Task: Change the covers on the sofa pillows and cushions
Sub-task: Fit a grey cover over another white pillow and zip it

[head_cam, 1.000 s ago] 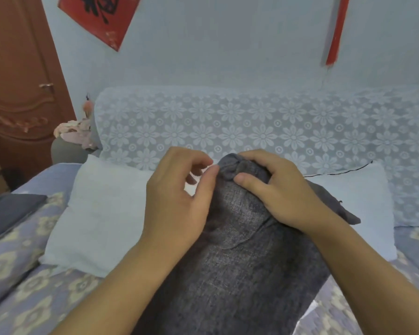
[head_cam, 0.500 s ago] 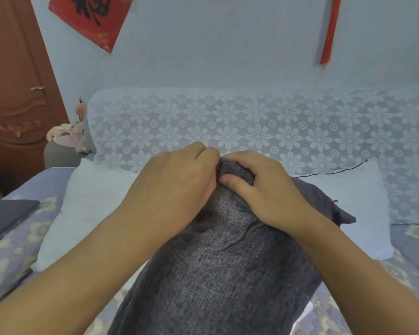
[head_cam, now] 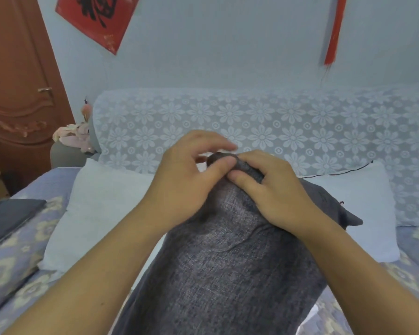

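Your grey cover fills the lower centre of the frame, its top corner bunched between your hands. Your left hand has loosened since half a second ago, fingers lifting while the thumb presses the corner; your right hand pinches it. A white pillow lies behind on the sofa.

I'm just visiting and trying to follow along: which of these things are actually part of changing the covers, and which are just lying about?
Part of the job:
- grey cover, top edge pinched
- left hand and right hand, both gripping it
- white pillow behind it

Lying about:
- lace sofa throw
- red wall hanging
- wooden door
- pink toy
- dark folded item
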The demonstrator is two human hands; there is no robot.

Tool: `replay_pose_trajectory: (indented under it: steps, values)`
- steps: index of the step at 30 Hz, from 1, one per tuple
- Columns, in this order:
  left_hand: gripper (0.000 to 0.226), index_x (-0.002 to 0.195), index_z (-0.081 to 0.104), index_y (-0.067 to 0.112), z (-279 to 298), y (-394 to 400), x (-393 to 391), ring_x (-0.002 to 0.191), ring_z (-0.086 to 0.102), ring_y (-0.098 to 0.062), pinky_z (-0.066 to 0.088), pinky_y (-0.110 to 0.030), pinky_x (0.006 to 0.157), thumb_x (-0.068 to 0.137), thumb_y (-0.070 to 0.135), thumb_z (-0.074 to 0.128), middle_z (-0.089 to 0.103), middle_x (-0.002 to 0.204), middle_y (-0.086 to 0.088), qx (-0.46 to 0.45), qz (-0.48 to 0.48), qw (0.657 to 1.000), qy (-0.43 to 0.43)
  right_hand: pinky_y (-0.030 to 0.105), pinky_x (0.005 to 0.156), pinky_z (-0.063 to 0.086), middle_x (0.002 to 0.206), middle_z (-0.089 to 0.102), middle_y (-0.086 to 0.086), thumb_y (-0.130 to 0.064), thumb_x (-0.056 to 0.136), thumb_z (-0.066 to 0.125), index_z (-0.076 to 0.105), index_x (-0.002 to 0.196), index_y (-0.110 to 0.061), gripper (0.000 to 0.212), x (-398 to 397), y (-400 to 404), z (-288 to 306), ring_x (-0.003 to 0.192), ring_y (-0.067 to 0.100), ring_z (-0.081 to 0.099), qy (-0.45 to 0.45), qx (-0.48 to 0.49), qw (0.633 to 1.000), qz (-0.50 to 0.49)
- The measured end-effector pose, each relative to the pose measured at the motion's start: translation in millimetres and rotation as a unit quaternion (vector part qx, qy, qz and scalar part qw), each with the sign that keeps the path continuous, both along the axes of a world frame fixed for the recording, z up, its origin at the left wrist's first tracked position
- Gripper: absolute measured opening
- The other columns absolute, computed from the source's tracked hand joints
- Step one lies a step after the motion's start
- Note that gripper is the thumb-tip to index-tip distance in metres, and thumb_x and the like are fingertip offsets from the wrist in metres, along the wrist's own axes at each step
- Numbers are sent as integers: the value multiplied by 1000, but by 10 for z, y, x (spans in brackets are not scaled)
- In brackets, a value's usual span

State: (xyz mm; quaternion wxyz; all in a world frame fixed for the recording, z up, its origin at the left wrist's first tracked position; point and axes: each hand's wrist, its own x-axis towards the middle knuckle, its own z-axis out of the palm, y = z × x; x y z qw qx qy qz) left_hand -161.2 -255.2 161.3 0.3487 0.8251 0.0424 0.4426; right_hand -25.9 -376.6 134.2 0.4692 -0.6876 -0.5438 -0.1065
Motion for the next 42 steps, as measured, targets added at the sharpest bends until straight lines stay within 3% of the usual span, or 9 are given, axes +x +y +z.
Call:
replay_pose_trajectory:
  steps: [4,8,12,15,18,26,30,33,42]
  values:
    - [18,83,74,34,16,-61,25,80,70,1,55,-22,79,89,17,75,74,81,19,-14,94,994,-53,32,96,47,107,68,-15,-39,95,64,70,118,-32,26,-19,27,12,104,2,60,7,-5,1000,0]
    - [16,89,70,23,80,68,-80,72,72,-16,60,-34,76,95,7,67,73,76,5,-158,57,951,-258,33,102,46,117,66,-18,-40,95,63,69,124,-26,33,73,-32,-23,112,0,58,21,-16,999,-33]
    - [25,96,70,32,153,63,-90,93,68,-5,55,-23,84,90,8,74,72,94,14,9,16,995,-98,34,100,46,114,66,-18,-39,95,64,69,123,-27,31,78,-61,-53,110,0,58,24,-1,999,-38]
    - [24,103,74,23,158,19,-73,96,64,-3,49,-15,86,88,4,73,68,99,13,220,12,975,5,35,97,47,111,67,-15,-40,95,64,69,123,-27,31,22,-22,-48,108,3,59,-4,1,999,-34]
    - [23,97,72,23,207,109,-83,89,62,-5,49,-20,81,84,4,75,64,92,13,270,34,961,41,36,98,46,112,67,-15,-41,95,63,69,123,-28,31,9,12,-47,109,4,59,-13,0,999,-35]
    - [33,99,66,29,97,56,-46,84,65,-5,52,-20,81,82,1,74,67,85,15,83,49,995,36,38,95,47,107,66,-14,-42,95,62,68,122,-30,30,-18,59,-69,106,6,59,-21,7,999,-42]
    - [37,91,61,23,51,19,3,83,63,-12,53,-35,81,80,-11,69,66,83,9,-47,-31,998,-7,38,95,47,107,65,-15,-43,95,60,67,124,-31,32,-40,76,-79,106,6,59,-28,12,999,-37]
    - [37,87,61,18,5,-8,17,78,58,-11,49,-30,77,77,-15,74,62,78,7,-126,-79,989,-27,37,96,47,107,65,-16,-40,96,60,67,123,-32,29,-50,79,-89,107,4,58,-27,22,999,-28]
    - [23,82,71,33,-21,-6,10,84,67,-4,51,-29,86,84,11,78,72,80,17,-25,24,999,-33,41,87,46,91,60,-12,-49,94,51,66,107,-31,26,-93,116,-101,92,9,57,-39,19,998,-38]
